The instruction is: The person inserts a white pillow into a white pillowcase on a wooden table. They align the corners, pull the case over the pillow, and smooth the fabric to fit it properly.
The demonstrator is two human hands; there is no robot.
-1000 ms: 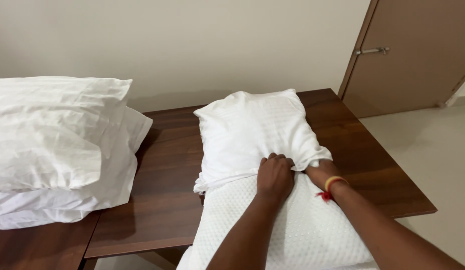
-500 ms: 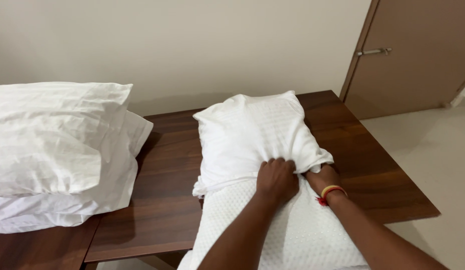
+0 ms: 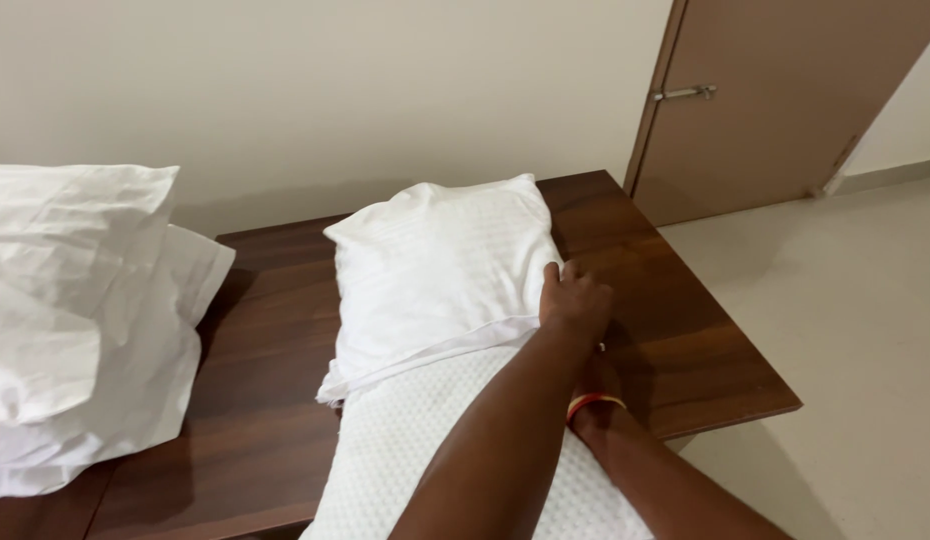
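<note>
The left hand (image 3: 575, 298) has slid to the pillowcase's (image 3: 440, 270) right edge.

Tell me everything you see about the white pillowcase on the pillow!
The pillowcase is smooth white cloth with faint stripes. It covers the far half of a bumpy white pillow lying flat on the dark wooden table. Its open hem runs slanted across the pillow's middle, bunched at the left. One hand grips its right edge; which hand is unclear.
</note>
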